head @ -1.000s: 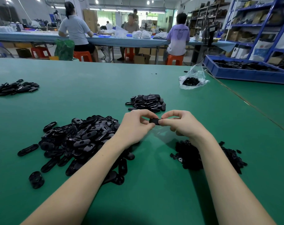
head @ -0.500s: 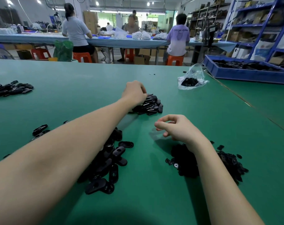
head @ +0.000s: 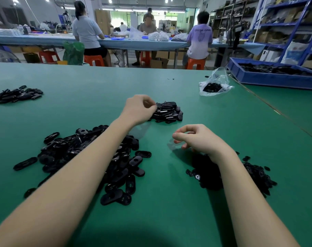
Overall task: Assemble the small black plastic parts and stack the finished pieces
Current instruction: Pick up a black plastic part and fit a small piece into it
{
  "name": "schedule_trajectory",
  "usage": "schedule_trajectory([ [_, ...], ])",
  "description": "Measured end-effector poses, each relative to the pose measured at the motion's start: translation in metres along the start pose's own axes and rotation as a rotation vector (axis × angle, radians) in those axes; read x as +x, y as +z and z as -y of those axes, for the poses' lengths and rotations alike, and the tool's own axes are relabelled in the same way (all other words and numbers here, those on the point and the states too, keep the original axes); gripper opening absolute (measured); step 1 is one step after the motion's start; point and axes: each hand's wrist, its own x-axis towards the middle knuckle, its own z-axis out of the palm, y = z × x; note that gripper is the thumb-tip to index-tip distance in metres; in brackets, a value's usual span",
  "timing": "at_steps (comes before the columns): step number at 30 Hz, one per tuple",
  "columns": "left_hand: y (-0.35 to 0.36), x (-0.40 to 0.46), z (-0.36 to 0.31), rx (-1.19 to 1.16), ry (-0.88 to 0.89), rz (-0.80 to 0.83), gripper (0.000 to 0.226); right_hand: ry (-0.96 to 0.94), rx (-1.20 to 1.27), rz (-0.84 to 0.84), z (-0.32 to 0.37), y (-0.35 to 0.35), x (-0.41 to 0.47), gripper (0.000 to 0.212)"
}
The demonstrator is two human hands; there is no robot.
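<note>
Centre of frame, on the green table (head: 98, 90): left hand (head: 140, 109) reaches out to the left edge of the finished stack (head: 168, 112), fingers curled, tips at the nearest pieces. Can't tell if it has hold of one or has just let go; contact point is hidden by the fingers. Right hand (head: 198, 139) hovers lower right of the stack, apart from it, fingers loosely curled, thumb and forefinger near each other, nothing in them. Oval shells pile (head: 91, 157) sits lower left, partly under the left forearm. Small inserts pile (head: 255, 173) sits lower right, partly under the right wrist and forearm. Another black heap (head: 16, 95) at the left edge, well away from both hands. Clear bag (head: 214, 84) with black parts upper right; blue tray (head: 276, 77) with more black parts beyond it at the right edge.
</note>
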Motion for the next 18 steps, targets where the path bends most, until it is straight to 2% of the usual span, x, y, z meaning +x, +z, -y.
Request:
schedule_trajectory([
  [3, -0.019, -0.032, 0.01, -0.072, 0.007, -0.05, 0.014, -0.005, -0.059, 0.019, 0.001, 0.003, 0.0, 0.009],
  [5, -0.024, -0.046, 0.015, -0.036, 0.024, -0.046, 0.017, -0.011, -0.106, 0.038, 0.003, 0.005, -0.001, 0.01],
  [13, -0.036, -0.059, 0.03, 0.384, 0.029, 0.217, 0.009, -0.038, -0.158, 0.065, 0.008, 0.006, -0.007, 0.011],
  [18, -0.037, -0.064, 0.024, 0.445, 0.033, 0.363, 0.015, -0.05, -0.198, 0.097, 0.01, 0.006, -0.009, 0.009],
])
